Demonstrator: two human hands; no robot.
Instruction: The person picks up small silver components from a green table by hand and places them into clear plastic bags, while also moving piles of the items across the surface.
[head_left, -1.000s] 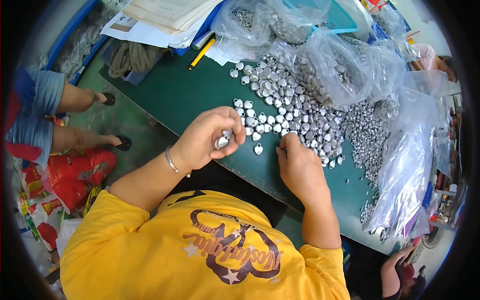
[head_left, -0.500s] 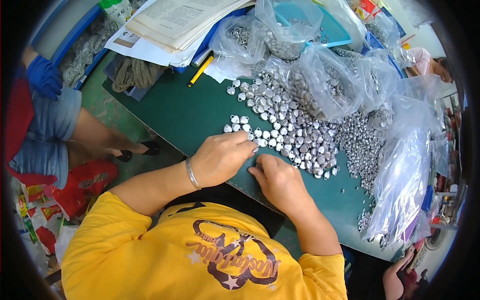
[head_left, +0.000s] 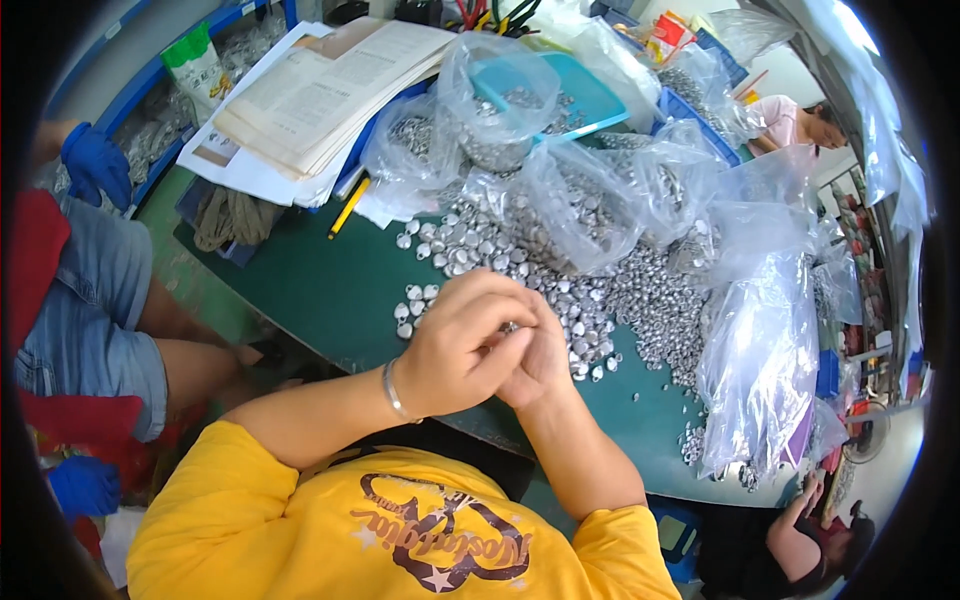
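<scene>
My left hand [head_left: 470,340], with a silver bangle [head_left: 394,390] at its wrist, is closed and meets my right hand [head_left: 541,360] above the table's near edge. The right hand is cupped, its fingers largely hidden behind the left. Between them shows a glint of a small silver metal piece [head_left: 510,327]; its shape is covered. Beyond the hands spreads a pile of silver heart-shaped charms [head_left: 588,325] with small loops. A few more charms [head_left: 408,309] lie apart, just left of my left hand.
Smaller silver pieces [head_left: 660,325] lie heaped to the right beside clear plastic bags [head_left: 755,350]. Farther back are a turquoise tray [head_left: 600,95], stacked papers [head_left: 310,110] and a yellow pen [head_left: 349,208]. A person with a blue glove [head_left: 97,165] is at the left; others are at the right.
My hands have lifted from the charms and come together, the right now cupped against the left. The whole view has shifted. At the left, the other person's legs and gloved hands have moved.
</scene>
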